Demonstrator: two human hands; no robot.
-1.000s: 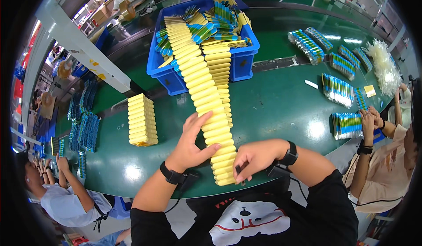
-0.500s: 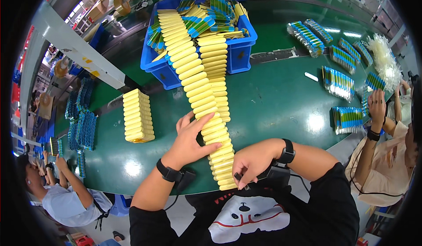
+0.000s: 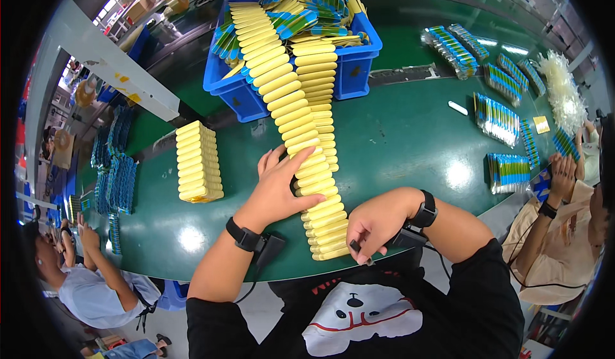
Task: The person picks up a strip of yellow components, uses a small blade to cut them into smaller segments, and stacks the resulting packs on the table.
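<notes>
Yellow flat packets, narrow and glossy, lie overlapped like shingles in 1 long row [image 3: 301, 134] on the green table top [image 3: 397, 147].

Right hand [image 3: 378, 221]: curled at the near end of the row, thumb and forefinger pinched together; whether they hold anything cannot be told. The row's last packets touch its knuckles on the left side.

Left hand [image 3: 278, 183]: open, palm down, fingers spread and pressed against the row's left edge, slightly farther out than the right hand. This hand is the nearer to the row's middle.

Axis: the row runs lengthwise straight away from both hands, each packet lying crosswise to it. A 2nd, shorter yellow row [image 3: 320, 102] lies against its right side.

Left of the left hand, apart: 1 squared stack of yellow packets [image 3: 198, 161].

Beyond the hands, at the row's far end: 1 blue plastic crate [image 3: 355, 64], over whose rim the row climbs, with blue-and-yellow striped packets [image 3: 314, 6] heaped inside.

Far right of the grip: bundles of striped packets [image 3: 496, 118] standing in short rows, and a white fluffy pile [image 3: 562, 93].

Table edges: other people's hands, 1 pair at right [image 3: 564, 173], 1 at lower left [image 3: 83, 237].
</notes>
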